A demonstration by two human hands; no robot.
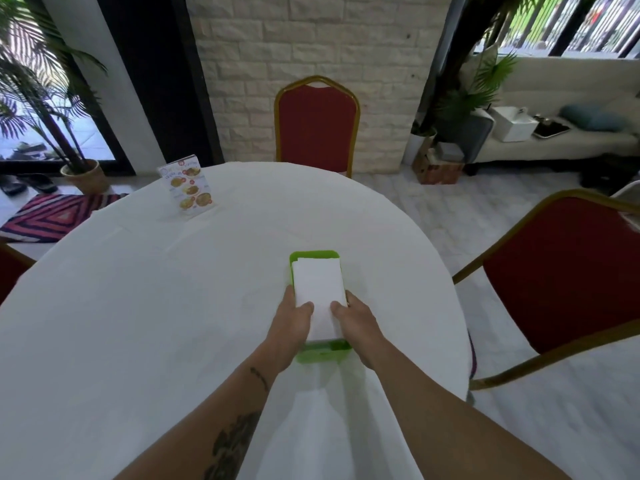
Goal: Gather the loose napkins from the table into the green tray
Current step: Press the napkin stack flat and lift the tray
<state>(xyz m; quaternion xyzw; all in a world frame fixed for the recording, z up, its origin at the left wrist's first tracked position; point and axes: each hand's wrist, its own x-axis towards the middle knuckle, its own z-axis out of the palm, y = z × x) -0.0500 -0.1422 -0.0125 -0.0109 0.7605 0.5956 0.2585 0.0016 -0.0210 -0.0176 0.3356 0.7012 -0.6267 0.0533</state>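
Both hands flank the napkin stack [318, 296] sitting in the green tray [313, 255], left hand [290, 322] and right hand [356, 322] thumbs pressing its near end, and no loose napkins show on the white tablecloth [156, 323], so gathering looks nearly done.

Both forearms bare, no sleeves in view, nothing on wrists. Left hand [290, 323] and right hand [356, 323]: no rings or gloves seen, fingers [306, 308] bare w/ short nails. Left forearm has 2 dark tattoos: small thin mark nr the wrist, larger dense patch further up (design too blurred to read). Right forearm unmarked.
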